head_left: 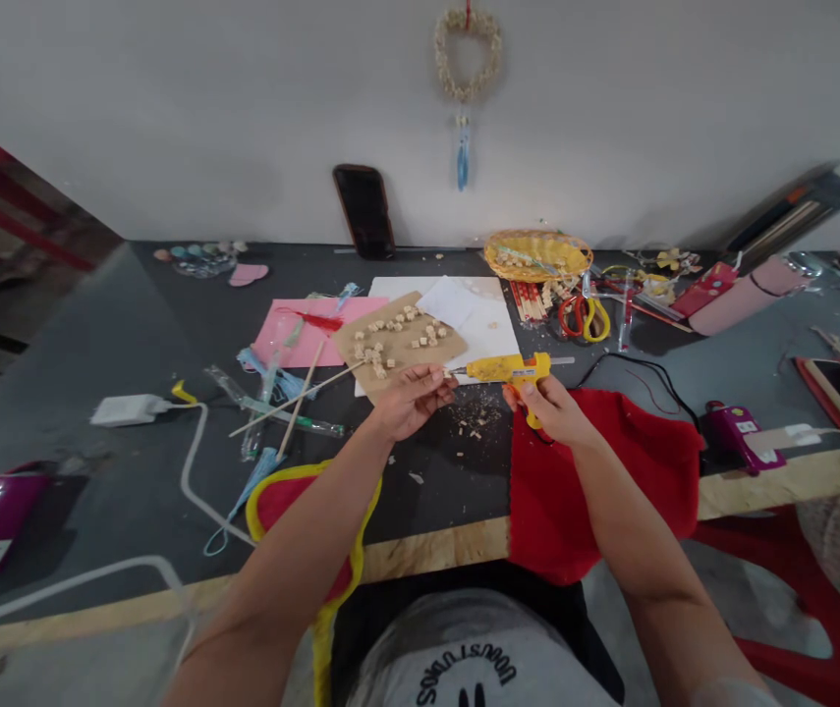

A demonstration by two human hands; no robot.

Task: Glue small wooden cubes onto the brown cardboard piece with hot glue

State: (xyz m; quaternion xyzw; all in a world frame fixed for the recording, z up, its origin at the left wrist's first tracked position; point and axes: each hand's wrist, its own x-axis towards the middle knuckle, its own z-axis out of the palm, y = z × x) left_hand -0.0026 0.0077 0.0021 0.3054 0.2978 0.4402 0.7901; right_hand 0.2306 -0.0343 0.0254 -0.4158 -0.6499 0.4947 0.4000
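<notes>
My right hand (548, 405) is wrapped round a yellow glue gun (497, 368), its nozzle pointing left. At the nozzle tip, my left hand (414, 398) is closed in a pinch on a small pale piece, mostly hidden by the fingers. Just beyond my left hand lies a brown card (357, 339) with several small cream-coloured pieces (430, 336) scattered on it. The card rests partly on a white sheet (493, 329) and a pink sheet (272, 329). Pale crumbs (473, 417) lie on the dark table between my hands.
A yellow basket (537, 257) and scissors (594, 319) stand at the back right. Red cloth (603, 481) hangs over the front edge under my right arm. Thin sticks (302, 398) and blue tassels (261, 471) lie left. A phone (364, 211) leans against the wall. White cable (195, 462) crosses the left side.
</notes>
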